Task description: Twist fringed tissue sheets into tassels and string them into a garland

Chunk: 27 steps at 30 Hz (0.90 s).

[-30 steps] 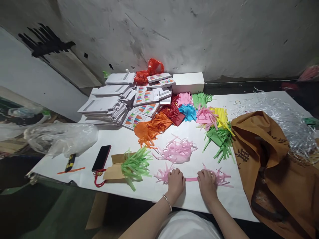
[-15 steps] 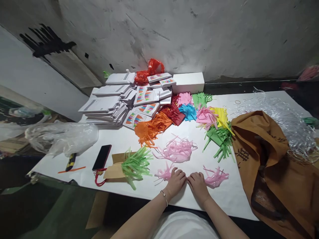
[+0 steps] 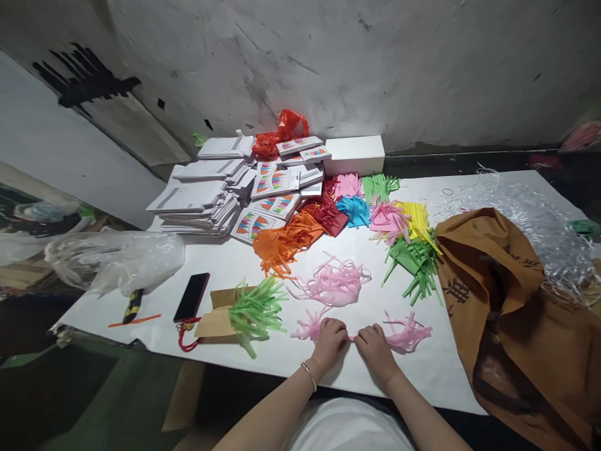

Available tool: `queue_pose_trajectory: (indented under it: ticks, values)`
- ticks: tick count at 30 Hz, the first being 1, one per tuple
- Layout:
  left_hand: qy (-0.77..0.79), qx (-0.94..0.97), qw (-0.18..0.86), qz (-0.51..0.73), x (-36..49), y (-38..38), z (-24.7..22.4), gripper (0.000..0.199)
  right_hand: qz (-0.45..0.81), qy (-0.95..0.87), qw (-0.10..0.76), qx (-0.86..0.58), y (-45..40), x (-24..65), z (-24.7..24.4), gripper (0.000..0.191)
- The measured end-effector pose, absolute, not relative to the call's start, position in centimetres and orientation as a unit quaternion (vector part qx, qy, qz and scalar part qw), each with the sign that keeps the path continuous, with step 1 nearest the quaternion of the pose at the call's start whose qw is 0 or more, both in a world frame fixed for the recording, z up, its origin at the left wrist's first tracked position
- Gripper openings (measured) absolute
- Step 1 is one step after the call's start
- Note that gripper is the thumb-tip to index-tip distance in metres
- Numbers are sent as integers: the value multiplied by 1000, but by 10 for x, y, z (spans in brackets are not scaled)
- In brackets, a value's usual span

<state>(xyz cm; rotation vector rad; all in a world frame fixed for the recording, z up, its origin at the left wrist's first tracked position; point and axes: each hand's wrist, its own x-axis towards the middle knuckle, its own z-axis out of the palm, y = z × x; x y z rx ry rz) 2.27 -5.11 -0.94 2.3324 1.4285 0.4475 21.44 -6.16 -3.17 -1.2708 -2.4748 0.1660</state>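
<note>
A length of pink tissue with fringed ends lies across the front of the white table. My left hand is closed on it, with one pink fringe spreading out to the left of the fingers. Close by on the right, my right hand pinches the same tissue, and the other fringe fans out beyond it. A thin twisted pink bit shows between the two hands. Just behind them sits a loose heap of pink strips.
Green fringe on brown card, a phone and a cutter lie left. Behind are white packets, orange tassels and a white box. A brown bag covers the right.
My hands have moved slightly apart, and a thin pink stretch of tissue now shows between them. The left hand's fingers are more curled.
</note>
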Motion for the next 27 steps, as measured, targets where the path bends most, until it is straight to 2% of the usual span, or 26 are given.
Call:
queue_pose_trajectory:
  ticks: [9, 20, 23, 27]
  values:
    - [515, 825, 201, 120, 11, -55, 8, 14, 60, -847, 195, -491, -78, 250, -22, 9]
    - [685, 709, 159, 49, 46, -50, 16, 16, 52, -756, 111, -643, -74, 222, -2, 12]
    - [663, 731, 161, 35, 48, -47, 18, 14, 58, -774, 119, -619, -70, 222, -2, 12]
    - [572, 799, 186, 20, 48, -54, 23, 19, 83, -840, 151, -515, -71, 227, -5, 12]
